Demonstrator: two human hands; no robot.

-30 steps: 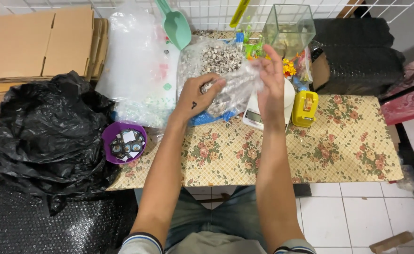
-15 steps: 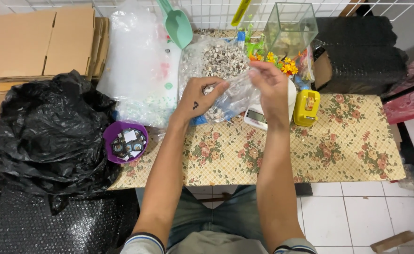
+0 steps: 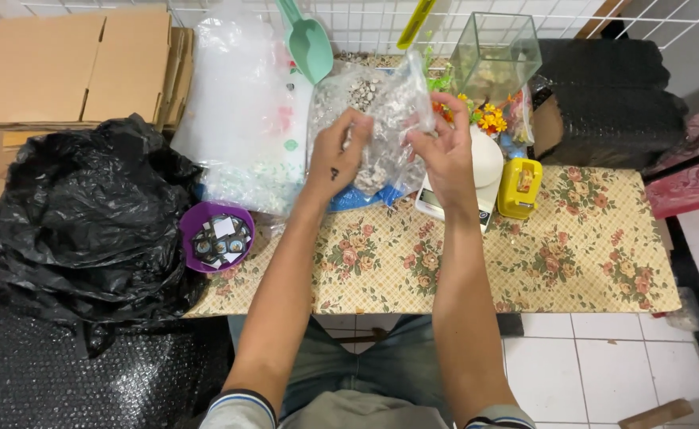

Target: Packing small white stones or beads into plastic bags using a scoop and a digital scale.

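Note:
I hold a small clear plastic bag (image 3: 391, 135) with pale gravel in its bottom above the table. My left hand (image 3: 340, 151) pinches its left upper edge and my right hand (image 3: 445, 151) grips its right upper edge, so the bag hangs between them. Behind it lies a bigger clear bag of grey and white pebbles (image 3: 348, 94). Under my right hand stands a small white scale (image 3: 476, 199) with a white bowl on it.
A flowered cloth (image 3: 572, 254) covers the table. A purple bowl of small packets (image 3: 216, 236), a yellow tape dispenser (image 3: 520, 187), a glass tank (image 3: 494, 56), a teal scoop (image 3: 308, 40), a large clear bag (image 3: 242, 111), black sacks (image 3: 71, 214) and cardboard (image 3: 55, 63) surround it.
Both hands have shifted a little and drawn the bag's top apart between them; the bag now hangs lower and straighter than a second ago.

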